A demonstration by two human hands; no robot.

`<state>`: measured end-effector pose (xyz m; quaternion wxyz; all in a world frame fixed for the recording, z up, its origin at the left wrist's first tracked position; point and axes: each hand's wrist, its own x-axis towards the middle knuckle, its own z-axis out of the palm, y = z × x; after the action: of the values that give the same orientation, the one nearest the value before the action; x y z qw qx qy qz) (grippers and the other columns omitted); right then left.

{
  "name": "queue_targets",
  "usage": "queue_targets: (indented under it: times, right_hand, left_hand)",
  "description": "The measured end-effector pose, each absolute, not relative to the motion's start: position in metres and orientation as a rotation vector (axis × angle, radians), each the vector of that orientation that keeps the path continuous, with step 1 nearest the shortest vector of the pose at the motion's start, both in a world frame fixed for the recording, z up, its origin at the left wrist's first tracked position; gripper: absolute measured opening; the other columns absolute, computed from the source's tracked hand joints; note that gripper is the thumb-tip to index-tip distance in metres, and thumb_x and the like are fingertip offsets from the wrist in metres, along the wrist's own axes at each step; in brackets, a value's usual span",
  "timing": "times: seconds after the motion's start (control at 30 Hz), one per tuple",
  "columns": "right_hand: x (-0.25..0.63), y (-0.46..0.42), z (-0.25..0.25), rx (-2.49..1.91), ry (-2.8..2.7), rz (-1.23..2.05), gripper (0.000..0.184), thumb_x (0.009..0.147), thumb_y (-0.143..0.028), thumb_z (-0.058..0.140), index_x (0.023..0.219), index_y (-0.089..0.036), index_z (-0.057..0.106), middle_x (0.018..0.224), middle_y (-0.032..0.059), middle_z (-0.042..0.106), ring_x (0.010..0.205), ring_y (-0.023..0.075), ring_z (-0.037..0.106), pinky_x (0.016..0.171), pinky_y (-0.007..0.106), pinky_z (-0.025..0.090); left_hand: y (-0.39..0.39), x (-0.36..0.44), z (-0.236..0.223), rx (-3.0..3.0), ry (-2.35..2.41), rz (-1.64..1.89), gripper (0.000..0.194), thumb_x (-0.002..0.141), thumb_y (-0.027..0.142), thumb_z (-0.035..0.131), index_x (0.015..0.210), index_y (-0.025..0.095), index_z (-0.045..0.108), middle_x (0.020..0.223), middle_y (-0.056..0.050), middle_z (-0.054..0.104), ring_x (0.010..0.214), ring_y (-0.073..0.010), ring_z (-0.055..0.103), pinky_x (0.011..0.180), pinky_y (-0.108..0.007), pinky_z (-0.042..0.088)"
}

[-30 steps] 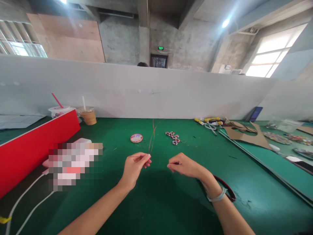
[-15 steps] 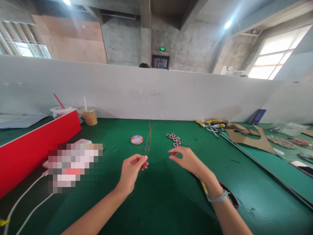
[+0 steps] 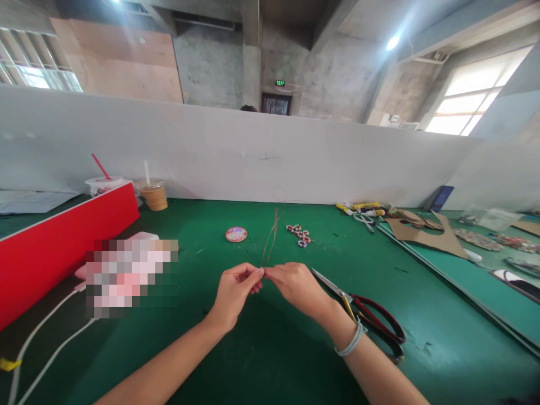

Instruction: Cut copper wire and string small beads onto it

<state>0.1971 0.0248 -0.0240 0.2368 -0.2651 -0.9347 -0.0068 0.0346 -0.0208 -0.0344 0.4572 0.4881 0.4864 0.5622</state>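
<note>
Fingers [image 3: 255,274] of the left hand [image 3: 232,292] and right hand [image 3: 297,286] meet, both pinched narrow on one thin red wire [image 3: 270,242] above the green worktop [image 3: 261,349]. One red divider [image 3: 63,236]; two cups [image 3: 152,195]; one pair of red-handled pliers [image 3: 371,318]; one bead cluster [image 3: 298,235]; one round disc [image 3: 235,234].

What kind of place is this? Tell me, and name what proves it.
Probably a handicraft workshop in an industrial building. Both hands, left hand and right hand, pinch thin wire over a green workbench, with pliers, beaded pieces and cardboard cutouts lying about.
</note>
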Motion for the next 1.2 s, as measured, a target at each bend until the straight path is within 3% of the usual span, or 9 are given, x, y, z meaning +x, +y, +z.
queue_targets:
  times: [0.13,0.3,0.4,0.57,0.63,0.73,0.87,0.97,1.2]
  right_hand:
    - [0.207,0.021,-0.016,-0.642,-2.578,0.124,0.021,0.093,-0.017,0.045,0.089,-0.019,0.066,0.077,0.0014,0.070,0.065,0.0123,0.062,0.062,0.023,0.042]
    - [0.224,0.030,-0.020,-0.642,-2.504,0.283,0.028,0.092,-0.017,0.045,0.110,-0.021,0.065,0.095,0.0024,0.072,0.082,0.0139,0.067,0.074,0.024,0.049]
    - [0.234,0.038,-0.023,-0.752,-2.503,0.325,0.030,0.091,-0.017,0.044,0.112,-0.022,0.066,0.097,0.0029,0.072,0.085,0.0158,0.067,0.078,0.027,0.049]
    - [0.244,0.042,-0.016,-0.940,-2.433,0.596,0.033,0.082,-0.041,0.060,0.110,-0.025,0.066,0.102,0.0030,0.070,0.096,0.0217,0.063,0.089,0.034,0.044]
    - [0.244,0.042,-0.012,-0.969,-2.318,0.837,0.038,0.079,-0.047,0.061,0.106,-0.022,0.067,0.099,0.0043,0.070,0.093,0.0207,0.064,0.084,0.031,0.046]
    - [0.240,0.039,-0.011,-0.885,-2.163,1.145,0.034,0.085,-0.048,0.052,0.084,-0.017,0.065,0.073,0.0030,0.068,0.070,0.0151,0.063,0.068,0.026,0.046]
    - [0.229,0.036,-0.018,-0.806,-1.984,1.455,0.045,0.087,-0.053,0.044,0.059,-0.017,0.046,0.046,-0.0061,0.042,0.040,0.0064,0.039,0.045,0.021,0.032]
    - [0.225,0.036,-0.021,-0.794,-1.901,1.524,0.046,0.084,-0.055,0.047,0.058,-0.018,0.042,0.046,-0.0080,0.032,0.040,0.0052,0.026,0.041,0.021,0.022]
    - [0.235,0.045,-0.019,-0.736,-1.790,1.349,0.045,0.087,-0.050,0.045,0.056,-0.019,0.037,0.047,-0.0078,0.029,0.042,0.0058,0.024,0.044,0.023,0.019]
  left_hand:
    - [-0.025,0.037,-0.030,1.218,1.119,1.391,0.023,0.076,0.029,0.065,0.059,0.016,0.060,0.053,0.002,0.055,0.053,-0.0094,0.047,0.054,-0.022,0.036]
    - [-0.025,0.036,-0.025,1.152,1.112,1.486,0.021,0.076,0.026,0.065,0.058,0.015,0.060,0.052,0.003,0.053,0.052,-0.0080,0.044,0.052,-0.021,0.034]
    - [-0.021,0.033,-0.025,1.155,1.149,1.497,0.021,0.076,0.026,0.065,0.058,0.015,0.059,0.050,0.004,0.051,0.050,-0.0074,0.043,0.051,-0.021,0.033]
    - [-0.018,0.033,-0.027,1.264,1.211,1.382,0.025,0.076,0.029,0.064,0.057,0.016,0.055,0.050,0.005,0.050,0.050,-0.0075,0.043,0.052,-0.021,0.033]
    - [-0.020,0.035,-0.027,1.291,1.197,1.285,0.023,0.075,0.028,0.064,0.058,0.016,0.055,0.049,0.005,0.050,0.049,-0.0077,0.043,0.052,-0.022,0.033]
    - [-0.026,0.042,-0.027,1.336,1.133,1.125,0.019,0.074,0.028,0.064,0.062,0.016,0.057,0.050,0.005,0.050,0.050,-0.0085,0.044,0.052,-0.022,0.034]
    - [-0.031,0.049,-0.030,1.377,1.067,1.056,0.018,0.076,0.028,0.062,0.064,0.015,0.058,0.052,0.005,0.050,0.051,-0.0089,0.044,0.054,-0.023,0.035]
    - [-0.031,0.049,-0.031,1.390,1.037,1.040,0.017,0.076,0.027,0.060,0.064,0.015,0.057,0.052,0.005,0.049,0.051,-0.0087,0.043,0.054,-0.023,0.035]
    - [-0.031,0.048,-0.030,1.430,1.071,1.045,0.021,0.076,0.031,0.062,0.062,0.016,0.057,0.051,0.006,0.047,0.049,-0.0084,0.040,0.053,-0.023,0.033]
